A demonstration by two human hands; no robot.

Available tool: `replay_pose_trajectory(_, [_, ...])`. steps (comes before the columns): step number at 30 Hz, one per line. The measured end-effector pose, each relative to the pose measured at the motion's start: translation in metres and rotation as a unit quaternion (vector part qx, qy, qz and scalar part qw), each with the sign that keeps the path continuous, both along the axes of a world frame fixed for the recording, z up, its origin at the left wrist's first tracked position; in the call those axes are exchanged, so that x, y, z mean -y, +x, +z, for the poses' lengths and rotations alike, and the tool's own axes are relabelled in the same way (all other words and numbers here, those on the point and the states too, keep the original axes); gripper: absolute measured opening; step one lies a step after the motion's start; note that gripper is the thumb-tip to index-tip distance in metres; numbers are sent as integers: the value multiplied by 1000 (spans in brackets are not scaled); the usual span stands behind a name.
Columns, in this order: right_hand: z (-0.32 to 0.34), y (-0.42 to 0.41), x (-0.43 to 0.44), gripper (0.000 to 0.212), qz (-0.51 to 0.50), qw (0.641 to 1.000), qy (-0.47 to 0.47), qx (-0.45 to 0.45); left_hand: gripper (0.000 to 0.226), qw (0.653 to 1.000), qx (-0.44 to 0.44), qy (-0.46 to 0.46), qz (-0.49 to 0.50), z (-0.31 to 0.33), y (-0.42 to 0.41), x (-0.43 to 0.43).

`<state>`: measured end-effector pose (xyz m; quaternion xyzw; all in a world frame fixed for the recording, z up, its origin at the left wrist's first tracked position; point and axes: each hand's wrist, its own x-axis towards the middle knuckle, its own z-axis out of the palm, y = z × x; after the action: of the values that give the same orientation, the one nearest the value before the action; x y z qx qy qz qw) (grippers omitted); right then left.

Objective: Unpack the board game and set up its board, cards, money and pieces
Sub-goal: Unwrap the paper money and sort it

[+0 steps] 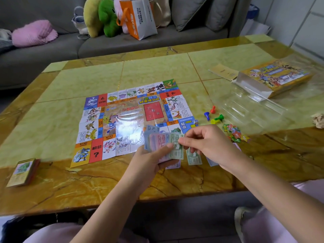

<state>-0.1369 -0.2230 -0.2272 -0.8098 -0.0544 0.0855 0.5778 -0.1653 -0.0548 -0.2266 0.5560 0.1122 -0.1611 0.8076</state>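
Observation:
The paper game board (122,120) lies unfolded flat in the middle of the table. My left hand (150,160) grips a fanned stack of play money (161,142) over the board's near right corner. My right hand (203,139) pinches the top green note of that stack. Small piles of notes (193,158) lie on the table under my hands. A card deck (24,172) sits at the near left. Red, blue, green and yellow pawns (213,114) and a die (196,121) lie right of the board, with colourful tokens (235,134) nearer me.
The game box (275,78) and a clear plastic tray (252,106) lie at the right of the marble table (157,71), with a leaflet (224,71) behind. A crumpled wad (318,120) sits at the right edge. A sofa with cushions, plush toys and a bag stands behind.

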Motion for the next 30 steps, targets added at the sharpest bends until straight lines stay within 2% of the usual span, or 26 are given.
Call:
replay_pose_trajectory(3, [5,4,12,13,12,1000,-22,-8,16,1000,1,-12,11,1,4,5])
replay_pose_trajectory(7, [6,11,31,14,0,996,-74,-46,16,997,-5,-16,76,1,14,2])
replay_pose_trajectory(10, [3,12,34,19,15,987,-151,-59,14,995,-12,-24,91,2,18,0])
replay_pose_trajectory(13, [-1,12,31,22,20,973,-225,-42,13,997,-19,-27,73,2,17,5])
replay_pose_trajectory(17, [-5,9,27,43,-15,942,-335,17,15,998,-24,-29,48,0,13,9])
replay_pose_trajectory(19, [-2,8,28,49,-27,960,-279,23,17,999,-23,-23,32,-1,12,10])
replay_pose_trajectory(21, [5,7,29,47,-10,994,-106,-33,17,1000,-23,-12,11,-2,9,12])
replay_pose_trajectory(22, [8,6,28,47,8,997,-23,-67,19,1000,-23,-8,0,-3,7,13])
replay_pose_trajectory(23, [8,5,26,48,27,996,19,-83,23,1000,-22,-4,-13,-3,6,14])
replay_pose_trajectory(27, [8,7,32,12,27,999,-16,-45,36,999,-1,3,-44,-6,2,19])
replay_pose_trajectory(30, [17,17,61,12,8,995,-68,-71,39,999,3,5,-37,-4,3,21])
